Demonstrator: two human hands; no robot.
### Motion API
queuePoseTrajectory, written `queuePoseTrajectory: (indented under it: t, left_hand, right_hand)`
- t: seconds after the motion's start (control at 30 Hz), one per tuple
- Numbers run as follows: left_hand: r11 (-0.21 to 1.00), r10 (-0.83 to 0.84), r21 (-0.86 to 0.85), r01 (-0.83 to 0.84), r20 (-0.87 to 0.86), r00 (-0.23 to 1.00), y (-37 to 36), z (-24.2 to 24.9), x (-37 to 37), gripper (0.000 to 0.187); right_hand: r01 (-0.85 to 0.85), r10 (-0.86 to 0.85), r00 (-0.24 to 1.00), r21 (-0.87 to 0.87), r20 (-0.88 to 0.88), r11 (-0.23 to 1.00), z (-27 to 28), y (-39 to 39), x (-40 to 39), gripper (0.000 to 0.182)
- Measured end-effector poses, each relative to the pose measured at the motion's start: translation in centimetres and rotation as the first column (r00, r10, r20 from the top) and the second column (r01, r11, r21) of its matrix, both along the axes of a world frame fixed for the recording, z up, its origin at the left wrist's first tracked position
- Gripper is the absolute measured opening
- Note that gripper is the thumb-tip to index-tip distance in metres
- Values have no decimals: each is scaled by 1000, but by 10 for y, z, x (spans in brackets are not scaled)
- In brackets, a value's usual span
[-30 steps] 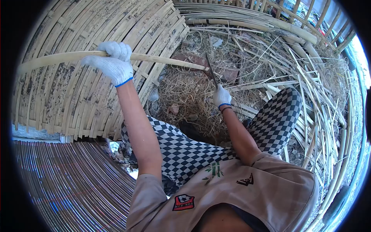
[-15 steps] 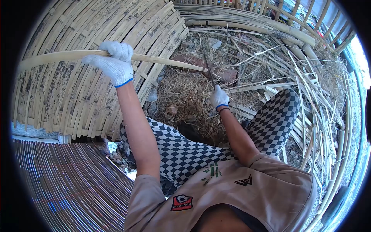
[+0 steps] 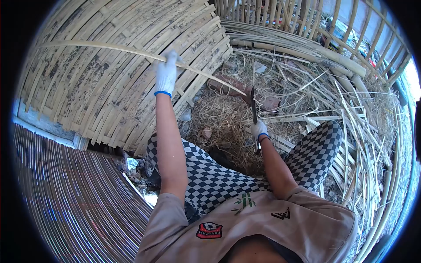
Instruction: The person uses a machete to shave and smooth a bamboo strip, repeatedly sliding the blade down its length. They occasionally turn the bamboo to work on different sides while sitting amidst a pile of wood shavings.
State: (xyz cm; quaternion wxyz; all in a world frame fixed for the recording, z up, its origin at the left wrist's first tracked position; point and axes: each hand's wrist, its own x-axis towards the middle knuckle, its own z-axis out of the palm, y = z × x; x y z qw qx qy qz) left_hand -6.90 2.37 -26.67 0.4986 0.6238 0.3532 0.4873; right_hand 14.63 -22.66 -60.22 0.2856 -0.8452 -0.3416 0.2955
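Wearing a white glove with a blue cuff, my left hand (image 3: 166,78) is closed around a long pale bamboo strip (image 3: 127,49). The strip runs from the far left across to the middle, and its right end touches or lies right beside a dark knife blade (image 3: 254,107). My right hand (image 3: 259,130), also gloved, grips the knife's handle, with the blade pointing away from me. Part of the handle shows below the fist. Under the blade tip are reddish-brown blocks (image 3: 270,103) on ground littered with shavings.
A woven bamboo panel (image 3: 83,87) slants at the upper left, above a ribbed dark surface (image 3: 74,188). Split bamboo strips (image 3: 355,144) lie heaped at the right. Bamboo poles (image 3: 346,63) and a slatted fence (image 3: 302,17) stand at the back. My checkered trouser legs (image 3: 313,153) flank the litter.
My left hand has moved right relative to the strip's far end and its fingers have closed around the strip. The knife is more upright, and the whole view has shifted slightly.
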Motion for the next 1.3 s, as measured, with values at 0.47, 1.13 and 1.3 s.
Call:
queuePoseTrajectory:
  t: [0.47, 1.13, 1.3]
  left_hand:
    - [853, 224, 487, -185, -22, 974, -27, 48, -31, 18]
    - [825, 271, 541, 165, -634, 725, -76, 76, -24, 39]
    - [913, 174, 363, 187, -760, 626, -82, 76, -25, 38]
  right_hand:
    - [88, -85, 992, 30, -89, 996, -29, -19, -6, 43]
    - [127, -92, 954, 107, -284, 986, -63, -4, 9, 39]
    - [144, -107, 965, 143, -240, 979, -26, -9, 4, 51]
